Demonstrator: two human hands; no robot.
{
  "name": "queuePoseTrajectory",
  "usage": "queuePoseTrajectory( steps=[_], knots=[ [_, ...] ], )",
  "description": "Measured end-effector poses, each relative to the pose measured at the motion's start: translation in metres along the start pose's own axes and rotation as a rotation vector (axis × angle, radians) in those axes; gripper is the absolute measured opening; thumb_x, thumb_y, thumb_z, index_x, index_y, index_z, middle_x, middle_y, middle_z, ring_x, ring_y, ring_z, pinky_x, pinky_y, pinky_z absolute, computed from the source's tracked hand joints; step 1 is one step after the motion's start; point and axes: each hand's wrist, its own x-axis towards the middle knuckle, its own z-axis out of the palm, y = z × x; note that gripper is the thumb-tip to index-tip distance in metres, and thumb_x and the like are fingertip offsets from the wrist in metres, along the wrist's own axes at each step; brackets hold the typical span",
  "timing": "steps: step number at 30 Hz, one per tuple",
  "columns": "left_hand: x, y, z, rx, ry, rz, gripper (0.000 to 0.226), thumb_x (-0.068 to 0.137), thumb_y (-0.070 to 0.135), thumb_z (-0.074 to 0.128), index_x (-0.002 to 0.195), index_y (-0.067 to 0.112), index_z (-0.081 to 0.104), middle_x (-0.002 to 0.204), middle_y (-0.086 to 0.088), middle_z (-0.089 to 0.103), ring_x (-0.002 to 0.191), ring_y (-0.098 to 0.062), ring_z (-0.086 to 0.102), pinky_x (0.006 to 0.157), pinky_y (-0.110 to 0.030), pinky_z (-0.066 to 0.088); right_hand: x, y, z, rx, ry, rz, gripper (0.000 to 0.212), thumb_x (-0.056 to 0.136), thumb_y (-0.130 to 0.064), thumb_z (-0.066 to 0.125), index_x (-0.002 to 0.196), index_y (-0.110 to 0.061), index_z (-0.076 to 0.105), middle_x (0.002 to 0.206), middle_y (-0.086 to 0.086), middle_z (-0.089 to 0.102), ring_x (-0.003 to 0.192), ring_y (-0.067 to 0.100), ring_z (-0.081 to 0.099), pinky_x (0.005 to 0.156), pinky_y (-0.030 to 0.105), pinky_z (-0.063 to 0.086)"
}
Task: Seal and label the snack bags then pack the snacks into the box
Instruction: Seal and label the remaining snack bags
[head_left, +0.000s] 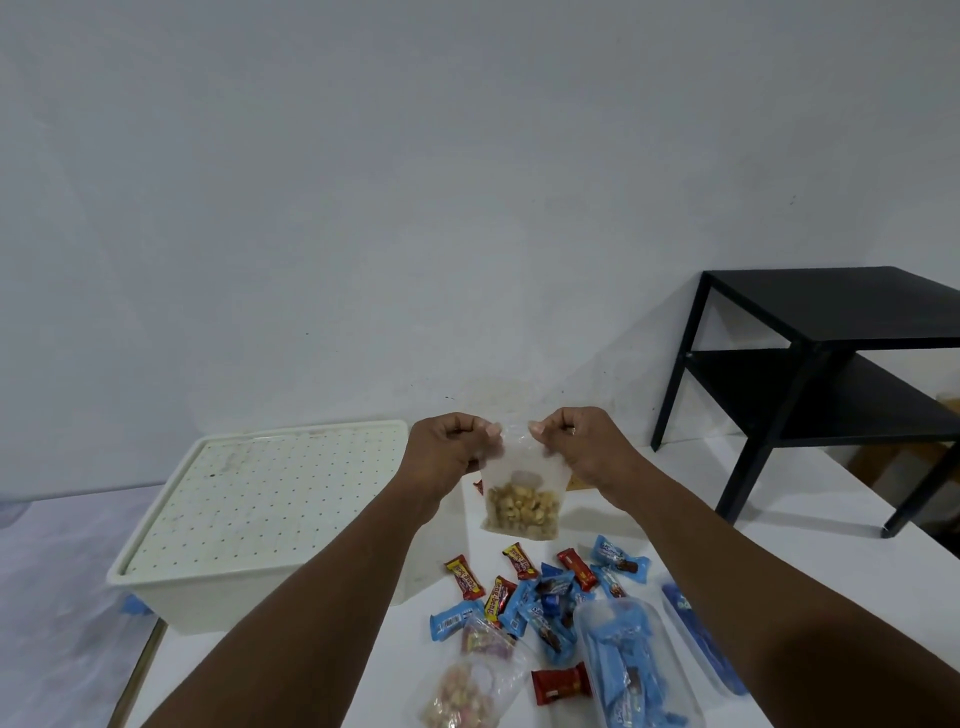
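Fingers (492, 429) of both hands pinch the top edge of the small clear bag (522, 499) of nuts, lifted at the frame's center above the white table (374, 665). It looks light, soft and slippery; I would grip near the corners.

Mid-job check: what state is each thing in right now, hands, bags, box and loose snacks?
Nut bag: held upright above the table; seal cannot be told.
Left hand: pinches that bag's top edge.
Right hand: pinches the same edge.
Box: lid on, closed.
Loose snacks: scattered on the table, unpacked.
Pink-nut bag: lying on the table.
Blue-snack bag: lying on the table.
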Motion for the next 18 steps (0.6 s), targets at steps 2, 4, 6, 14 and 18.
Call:
queuePoseTrajectory(
  steps=[2, 4, 6, 14, 18],
  knots=[
    [0.001, 0.001, 0.000, -0.009, 0.014, 0.001, 0.019, 0.083, 0.024, 0.080, 0.087, 0.007, 0.073, 0.086, -0.017, 0.077, 0.080, -0.021, 0.075, 0.068, -0.026, 0.059, 0.001, -0.002, 0.000, -0.014, -0.002, 0.001, 0.022, 0.086, -0.036, 0.073, 0.071, -0.021, 0.070, 0.066, 0.001, 0.069, 0.067, 0.020, 0.058, 0.065, 0.038, 0.049],
    [0.002, 0.001, -0.002, -0.030, 0.018, -0.010, 0.018, 0.084, 0.022, 0.078, 0.089, 0.006, 0.074, 0.087, -0.017, 0.077, 0.080, -0.021, 0.075, 0.066, -0.024, 0.057, 0.000, -0.004, -0.001, -0.013, -0.022, 0.009, 0.019, 0.085, -0.035, 0.074, 0.074, -0.020, 0.072, 0.065, 0.001, 0.070, 0.069, 0.024, 0.058, 0.066, 0.038, 0.048],
    [0.004, 0.001, -0.004, -0.026, 0.007, -0.022, 0.015, 0.087, 0.021, 0.075, 0.091, 0.007, 0.074, 0.088, -0.015, 0.078, 0.082, -0.021, 0.076, 0.070, -0.026, 0.057, -0.001, -0.005, -0.005, -0.023, -0.044, 0.009, 0.018, 0.085, -0.035, 0.075, 0.078, -0.018, 0.073, 0.066, 0.002, 0.071, 0.071, 0.025, 0.060, 0.069, 0.038, 0.049],
    [0.001, 0.001, 0.005, 0.128, -0.037, 0.015, 0.024, 0.095, 0.022, 0.067, 0.097, -0.002, 0.072, 0.083, -0.013, 0.077, 0.068, -0.011, 0.070, 0.077, -0.034, 0.055, -0.008, -0.014, 0.000, -0.137, -0.113, -0.070, 0.014, 0.085, -0.027, 0.076, 0.078, -0.016, 0.073, 0.067, 0.003, 0.061, 0.060, 0.008, 0.052, 0.057, 0.018, 0.044],
    [-0.001, 0.005, 0.005, 0.089, -0.097, -0.049, 0.026, 0.092, 0.024, 0.070, 0.097, -0.002, 0.072, 0.085, -0.016, 0.075, 0.076, -0.022, 0.070, 0.085, -0.042, 0.058, -0.009, -0.016, -0.001, -0.199, -0.122, -0.092, 0.016, 0.089, -0.025, 0.072, 0.079, -0.013, 0.070, 0.067, 0.001, 0.057, 0.061, 0.009, 0.049, 0.058, 0.016, 0.042]
  ],
)
